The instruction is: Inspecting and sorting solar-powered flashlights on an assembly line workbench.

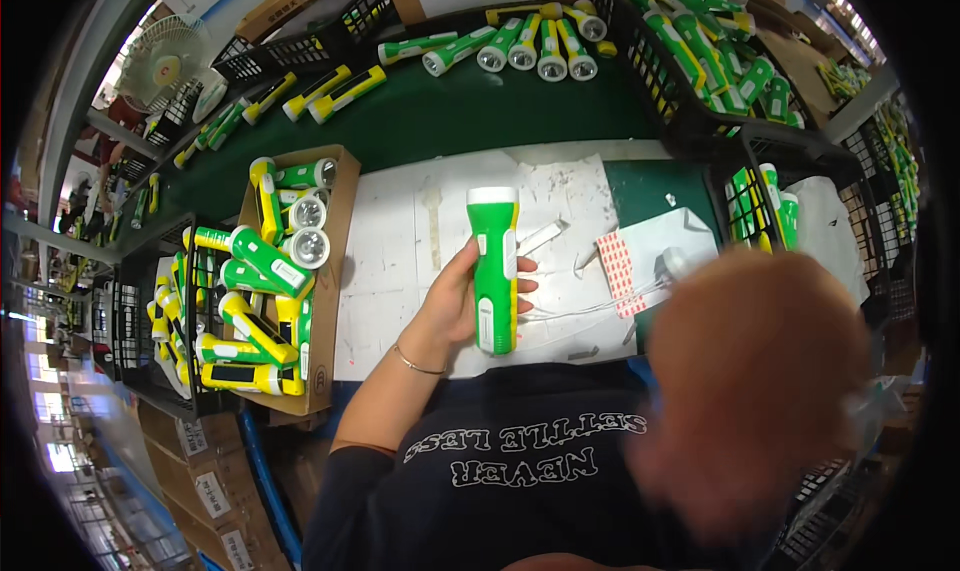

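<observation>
My left hand [455,306] grips a green flashlight [495,266] with a yellow side and a white head, held upright over the white work mat [390,261]. My right hand [750,371] is a large blur close to the camera at the right; I cannot tell its fingers or whether it holds anything. A sheet of small red stickers [618,271] lies on the mat right of the flashlight, with thin white wires [590,311] beside it.
A cardboard box [335,271] at the left holds several green and yellow flashlights. More lie along the green table's far edge [520,46]. Black wire baskets [740,111] with flashlights stand at the right and left. A fan [160,66] sits far left.
</observation>
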The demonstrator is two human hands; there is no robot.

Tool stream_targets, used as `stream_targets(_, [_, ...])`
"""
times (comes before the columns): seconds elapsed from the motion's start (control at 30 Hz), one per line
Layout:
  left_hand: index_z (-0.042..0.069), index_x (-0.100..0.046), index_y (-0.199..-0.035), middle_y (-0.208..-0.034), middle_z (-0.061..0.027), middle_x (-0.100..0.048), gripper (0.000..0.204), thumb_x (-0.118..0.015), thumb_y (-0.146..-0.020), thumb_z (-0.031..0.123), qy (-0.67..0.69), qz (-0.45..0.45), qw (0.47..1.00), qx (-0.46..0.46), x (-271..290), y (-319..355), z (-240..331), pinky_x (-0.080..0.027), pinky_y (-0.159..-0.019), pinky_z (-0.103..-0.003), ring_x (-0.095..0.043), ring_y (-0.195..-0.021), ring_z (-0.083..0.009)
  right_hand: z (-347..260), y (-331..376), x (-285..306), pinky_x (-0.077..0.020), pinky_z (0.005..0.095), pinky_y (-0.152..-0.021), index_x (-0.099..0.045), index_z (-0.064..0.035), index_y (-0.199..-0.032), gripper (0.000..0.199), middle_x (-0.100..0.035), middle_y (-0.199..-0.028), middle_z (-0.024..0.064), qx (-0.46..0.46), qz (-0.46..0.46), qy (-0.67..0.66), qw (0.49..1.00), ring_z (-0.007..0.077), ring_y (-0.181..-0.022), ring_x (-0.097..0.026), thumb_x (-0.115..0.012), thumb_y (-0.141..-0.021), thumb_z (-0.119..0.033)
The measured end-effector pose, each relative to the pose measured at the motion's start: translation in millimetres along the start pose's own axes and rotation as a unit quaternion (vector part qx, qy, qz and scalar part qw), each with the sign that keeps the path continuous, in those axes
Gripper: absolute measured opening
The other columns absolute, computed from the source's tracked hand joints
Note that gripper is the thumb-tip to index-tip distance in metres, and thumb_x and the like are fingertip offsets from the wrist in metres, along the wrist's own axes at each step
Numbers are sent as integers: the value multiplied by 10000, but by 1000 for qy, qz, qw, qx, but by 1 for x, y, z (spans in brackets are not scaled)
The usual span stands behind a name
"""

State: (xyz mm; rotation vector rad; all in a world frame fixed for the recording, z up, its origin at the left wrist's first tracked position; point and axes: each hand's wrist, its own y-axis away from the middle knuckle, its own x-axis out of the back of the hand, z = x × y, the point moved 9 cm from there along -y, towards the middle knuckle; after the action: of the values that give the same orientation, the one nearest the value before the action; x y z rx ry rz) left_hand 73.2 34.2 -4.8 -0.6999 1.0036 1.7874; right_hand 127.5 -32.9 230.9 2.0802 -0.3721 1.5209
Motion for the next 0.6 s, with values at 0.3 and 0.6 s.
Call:
stream_targets(0.3, [-2, -536, -1046, -807, -124, -605, 466, -443, -921, 438, -46, 89, 995, -29, 31, -4, -15, -509, -563, -312, -601, -642, -199, 26, 39, -37, -462, 290, -613, -618, -61, -876, 170, -575, -766, 69, -62, -35, -74, 995, 187, -685, -566, -532, -878, -208])
stream_targets(0.6, [73, -476, -1101, -847, -108, -586, 387, -437, -935, 421, -47, 69, 996, -11, 27, -3, -22, -496, -545, -302, -575, -661, -173, 72, 60, -50, -420, 253, -576, -595, -55, -901, 183, -530, -718, 18, 41, -19, -315, 948, 125, -634, -511, -508, -902, -215])
